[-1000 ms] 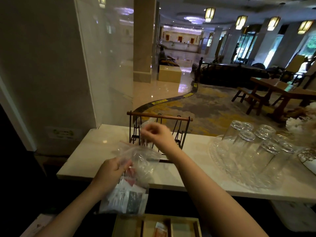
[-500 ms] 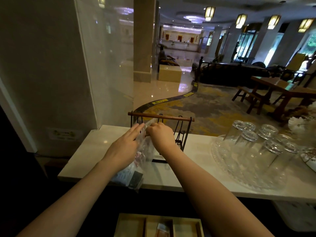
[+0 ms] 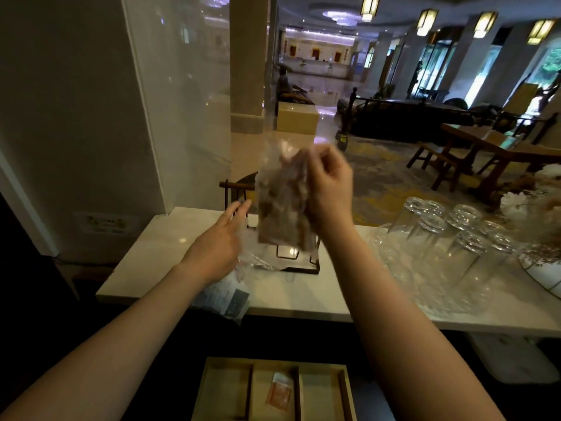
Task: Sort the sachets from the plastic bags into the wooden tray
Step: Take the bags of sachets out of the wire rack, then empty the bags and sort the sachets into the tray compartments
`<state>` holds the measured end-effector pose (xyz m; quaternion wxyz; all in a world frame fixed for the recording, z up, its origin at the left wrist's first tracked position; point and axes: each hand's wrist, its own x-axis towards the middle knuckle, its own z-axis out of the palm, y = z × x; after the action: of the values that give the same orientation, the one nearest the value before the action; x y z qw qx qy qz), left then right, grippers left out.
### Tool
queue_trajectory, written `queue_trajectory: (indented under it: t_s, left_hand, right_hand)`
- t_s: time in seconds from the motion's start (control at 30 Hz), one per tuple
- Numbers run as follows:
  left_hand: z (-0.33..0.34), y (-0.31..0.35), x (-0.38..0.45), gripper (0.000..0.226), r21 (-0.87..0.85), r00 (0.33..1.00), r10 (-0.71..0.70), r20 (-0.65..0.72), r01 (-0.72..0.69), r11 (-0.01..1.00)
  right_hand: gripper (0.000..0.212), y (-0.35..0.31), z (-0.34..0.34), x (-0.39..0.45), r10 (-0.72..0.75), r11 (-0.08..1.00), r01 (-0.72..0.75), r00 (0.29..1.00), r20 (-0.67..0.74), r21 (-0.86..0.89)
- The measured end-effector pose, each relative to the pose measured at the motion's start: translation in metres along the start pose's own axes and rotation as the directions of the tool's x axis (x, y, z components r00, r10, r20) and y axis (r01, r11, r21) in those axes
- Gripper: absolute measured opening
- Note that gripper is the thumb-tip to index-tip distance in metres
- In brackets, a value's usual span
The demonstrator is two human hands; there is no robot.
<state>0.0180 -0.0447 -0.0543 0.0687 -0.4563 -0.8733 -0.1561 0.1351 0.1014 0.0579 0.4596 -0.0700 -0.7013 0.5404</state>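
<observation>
A: Grip first. Right hand (image 3: 329, 189) pinched the top corner of a clear plastic bag (image 3: 283, 202) between thumb and curled fingers, and the bag hung free above the counter. Brownish sachets showed through it, blurred; no count possible.

B: And the left hand (image 3: 220, 241)?

A: Fingers straight and spread, holding nothing. It hovered over a second plastic bag (image 3: 230, 296) that lay on the marble counter (image 3: 303, 299), part of it past the near edge. Pale and dark sachets inside. Whether the palm touched that bag, I could not tell.

B: Where was the wooden tray (image 3: 273, 390)?

A: Low, in front of the counter and well below the hands. Divided into compartments; one red sachet (image 3: 280, 390) lay in a middle one, the rest looked bare.

B: Risks?

A: Several, as I judged it. A one-corner pinch on thin film could slip, or the bag could tip and spill sachets onto the counter rather than the tray. The hung bag sat just in front of a metal rack with a wooden bar (image 3: 236, 186); a swing could snag it. The overhanging bag could slide off the edge if brushed. The upturned glasses (image 3: 449, 238) stood near the right forearm; a wide sweep rightward might knock them.
</observation>
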Motion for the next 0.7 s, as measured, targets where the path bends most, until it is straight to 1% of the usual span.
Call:
queue_trajectory:
  t_s: [0.03,0.07,0.1,0.13,0.17,0.23,0.3,0.33,0.37,0.43,0.5,0.53,0.6,0.63,0.7]
  left_hand:
    - [0.003,-0.002,0.000,0.060,0.011,1.000,-0.004,0.021,0.004,1.000]
    - [0.002,-0.002,0.000,0.044,0.056,0.999,0.018,0.029,-0.020,0.998]
    - [0.003,-0.003,-0.001,0.035,0.114,0.998,0.054,0.022,-0.056,0.992]
    - [0.004,-0.005,-0.001,0.035,0.155,0.993,0.115,-0.007,-0.113,0.981]
    - [0.005,-0.006,-0.004,0.040,0.162,0.987,0.157,-0.043,-0.148,0.976]
    - [0.003,-0.005,-0.009,0.047,0.099,0.968,0.209,-0.138,-0.197,0.975]
    - [0.001,0.003,-0.026,0.043,-0.093,0.962,0.143,-0.234,-0.168,0.981]
    - [-0.003,0.009,-0.032,0.041,-0.176,0.957,0.088,-0.278,-0.141,0.974]
    - [0.000,0.015,-0.046,0.039,-0.257,0.956,0.008,-0.293,-0.087,0.963]
    - [0.005,0.029,-0.072,0.038,-0.362,0.935,-0.143,-0.324,0.017,0.932]
    - [0.012,0.038,-0.103,0.036,-0.397,0.923,-0.187,-0.336,0.042,0.917]
    - [0.017,0.040,-0.118,0.035,-0.410,0.924,-0.192,-0.330,0.043,0.911]
    - [0.028,0.045,-0.147,0.034,-0.498,0.925,-0.238,-0.297,0.063,0.865]
    - [0.035,0.046,-0.161,0.033,-0.552,0.926,-0.264,-0.270,0.076,0.831]
    - [0.052,0.050,-0.188,0.033,-0.609,0.945,-0.270,-0.183,0.107,0.786]
  right_hand:
    - [0.015,-0.013,-0.008,0.001,0.008,0.998,-0.006,0.999,-0.031,0.057]
    - [0.013,-0.024,-0.016,-0.001,0.009,0.996,-0.006,0.999,-0.034,0.087]
    - [0.012,-0.032,-0.022,-0.006,0.014,0.995,-0.012,1.000,-0.018,0.101]
    - [0.011,-0.037,-0.028,-0.014,0.019,0.994,-0.020,1.000,0.005,0.109]
    - [0.012,-0.037,-0.032,-0.023,0.035,0.992,-0.039,0.999,0.035,0.119]
    - [0.011,-0.035,-0.037,-0.042,0.055,0.990,-0.065,0.995,0.083,0.125]
    - [0.010,-0.023,-0.045,-0.068,0.093,0.985,-0.108,0.989,0.117,0.135]
    - [0.010,-0.021,-0.050,-0.076,0.099,0.982,-0.119,0.986,0.134,0.148]
    - [0.012,-0.014,-0.054,-0.089,0.129,0.974,-0.155,0.979,0.156,0.168]
    - [0.018,-0.003,-0.063,-0.111,0.166,0.956,-0.204,0.969,0.183,0.212]
    - [0.020,0.008,-0.069,-0.134,0.236,0.925,-0.289,0.946,0.223,0.247]
    - [0.021,0.013,-0.072,-0.145,0.284,0.908,-0.343,0.926,0.248,0.241]
    - [0.022,0.023,-0.078,-0.168,0.369,0.884,-0.426,0.890,0.269,0.195]
    - [0.022,0.028,-0.081,-0.178,0.404,0.878,-0.451,0.878,0.259,0.160]
    - [0.023,0.037,-0.083,-0.198,0.453,0.875,-0.479,0.861,0.233,0.070]
